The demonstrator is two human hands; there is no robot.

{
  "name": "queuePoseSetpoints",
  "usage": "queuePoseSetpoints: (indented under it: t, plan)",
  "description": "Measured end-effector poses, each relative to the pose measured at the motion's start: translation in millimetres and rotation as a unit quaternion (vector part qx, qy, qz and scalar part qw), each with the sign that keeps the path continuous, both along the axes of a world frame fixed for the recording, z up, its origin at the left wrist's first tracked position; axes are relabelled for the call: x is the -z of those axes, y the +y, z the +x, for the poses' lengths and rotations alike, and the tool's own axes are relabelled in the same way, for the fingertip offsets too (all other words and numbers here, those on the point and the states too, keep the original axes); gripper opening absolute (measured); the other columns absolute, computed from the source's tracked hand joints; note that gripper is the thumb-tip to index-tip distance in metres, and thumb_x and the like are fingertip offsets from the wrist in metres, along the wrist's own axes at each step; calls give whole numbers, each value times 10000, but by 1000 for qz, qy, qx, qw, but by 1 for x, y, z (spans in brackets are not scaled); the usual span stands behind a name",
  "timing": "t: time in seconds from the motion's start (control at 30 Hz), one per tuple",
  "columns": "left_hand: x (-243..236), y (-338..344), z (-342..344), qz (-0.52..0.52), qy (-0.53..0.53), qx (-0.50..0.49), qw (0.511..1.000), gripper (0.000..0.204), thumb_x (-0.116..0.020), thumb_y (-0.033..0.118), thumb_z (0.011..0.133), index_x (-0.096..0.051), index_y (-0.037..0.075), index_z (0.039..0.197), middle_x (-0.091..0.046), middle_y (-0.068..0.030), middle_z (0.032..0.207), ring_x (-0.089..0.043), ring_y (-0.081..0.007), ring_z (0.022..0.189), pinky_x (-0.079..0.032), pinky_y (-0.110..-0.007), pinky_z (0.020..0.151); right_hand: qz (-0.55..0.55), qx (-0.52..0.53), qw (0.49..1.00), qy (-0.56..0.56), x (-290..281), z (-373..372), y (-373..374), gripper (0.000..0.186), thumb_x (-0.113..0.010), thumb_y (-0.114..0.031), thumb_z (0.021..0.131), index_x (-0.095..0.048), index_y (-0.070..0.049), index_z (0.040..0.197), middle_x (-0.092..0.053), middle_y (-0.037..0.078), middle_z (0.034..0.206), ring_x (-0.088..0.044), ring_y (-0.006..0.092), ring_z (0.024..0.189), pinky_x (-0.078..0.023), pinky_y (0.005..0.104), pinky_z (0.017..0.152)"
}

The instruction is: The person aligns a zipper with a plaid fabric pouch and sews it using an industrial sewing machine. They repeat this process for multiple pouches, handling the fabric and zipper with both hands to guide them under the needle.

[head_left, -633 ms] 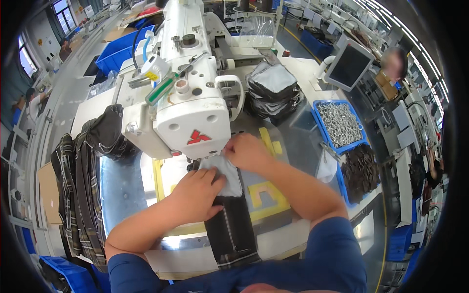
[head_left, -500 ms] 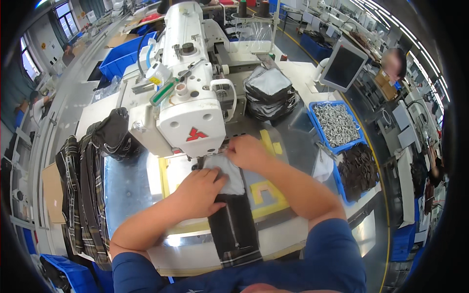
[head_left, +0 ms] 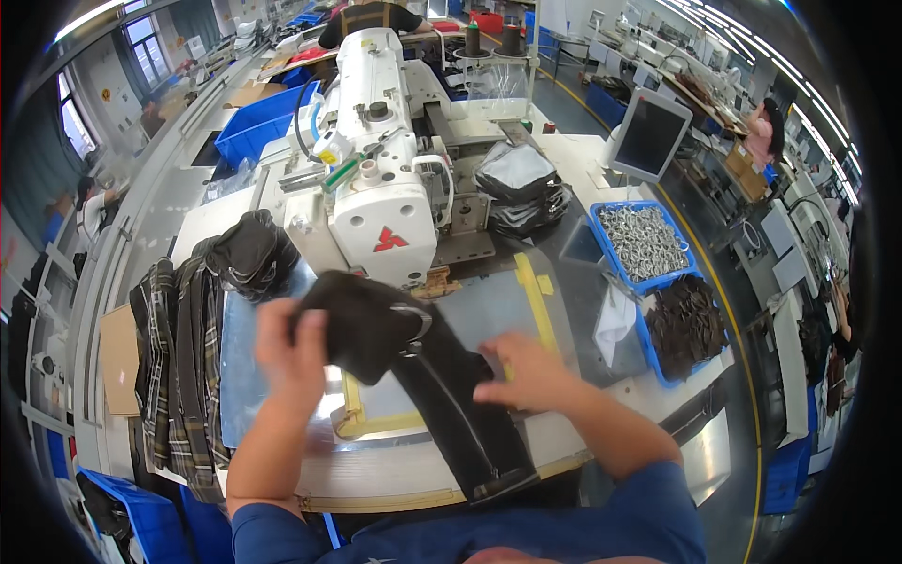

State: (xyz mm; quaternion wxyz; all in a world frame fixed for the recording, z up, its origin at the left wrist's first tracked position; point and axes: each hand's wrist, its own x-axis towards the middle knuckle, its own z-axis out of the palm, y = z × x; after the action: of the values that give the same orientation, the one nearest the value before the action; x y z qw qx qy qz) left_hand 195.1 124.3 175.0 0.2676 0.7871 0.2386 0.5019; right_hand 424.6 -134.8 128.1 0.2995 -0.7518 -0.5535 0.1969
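Note:
A dark fabric strap (head_left: 484, 404) with a long zipper and a metal ring near its wider end lies aslant in front of the white sewing machine (head_left: 381, 226). That wider end (head_left: 352, 324) is lifted to the left, and my left hand (head_left: 293, 355) pinches its left edge, slightly blurred. My right hand (head_left: 528, 373) is beside the strap's right edge, thumb and fingers apart; whether it touches the cloth I cannot tell. Under the strap, a pale plate (head_left: 484, 315) with yellow tape along its edges shows on the machine bed.
Dark and plaid strips (head_left: 164, 376) hang at the left, beside bundled dark cloth (head_left: 252, 254). Stacked grey-and-black pieces (head_left: 519, 183) stand right of the machine. Further right are a tray of metal rings (head_left: 644, 242), a tray of dark fabric pieces (head_left: 686, 329) and a screen (head_left: 650, 134).
The fabric piece has come out from under the machine head and its far end is turned over to the left. My left hand went left with it; my right hand drew back nearer to me.

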Motion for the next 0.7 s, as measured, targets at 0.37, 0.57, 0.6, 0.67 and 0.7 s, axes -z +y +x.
queuePoseSetpoints:
  t: [0.37, 0.57, 0.6, 0.67, 0.7]
  plan:
    - [-26, 7, -67, 29, 157, 11, 987, 602, -928, 293, 840, -656, 27, 1307, -691, -133, 1250, -655, -306, 1116, -503, -435, 993, -56, -236, 954, 179, -42, -47, -21, 307, -683, -303, 1046, -641, -22, 930, -613, 187, 742, -627, 386, 691, -460, 481, 654]
    - [-42, -47, 12, -99, 416, 590, 685, 517, -935, 285, 845, -748, 48, 1265, -778, -141, 1062, -742, -295, 964, -576, -382, 833, 48, -347, 887, 301, -78, -43, -9, 298, -683, -280, 1051, -700, 11, 986, -674, 133, 743, -636, 259, 658, -460, 405, 625]
    - [-46, -49, 18, -79, 421, 595, 680, 483, -917, 291, 861, -749, 43, 1240, -778, -147, 1019, -741, -319, 924, -576, -382, 820, 90, -337, 859, 374, -74, -37, -9, 326, -694, -294, 1044, -713, 30, 1010, -702, 130, 767, -643, 236, 667, -466, 397, 629]
    - [-55, -52, 30, -34, 425, 615, 663, 421, -881, 304, 893, -752, 33, 1189, -778, -159, 931, -738, -368, 845, -576, -382, 794, 192, -271, 781, 529, -44, -29, -14, 533, -673, -438, 1037, -690, 74, 1181, -752, 163, 971, -696, 223, 821, -519, 376, 733]
    - [-68, -54, 34, 0, 411, 589, 696, 288, -843, 192, 941, -758, 16, 1152, -789, -138, 927, -753, -278, 830, -574, -351, 787, 260, -224, 727, 595, -23, -28, -19, 728, -641, -569, 1037, -653, 99, 1328, -773, 200, 1150, -742, 232, 967, -567, 363, 832]
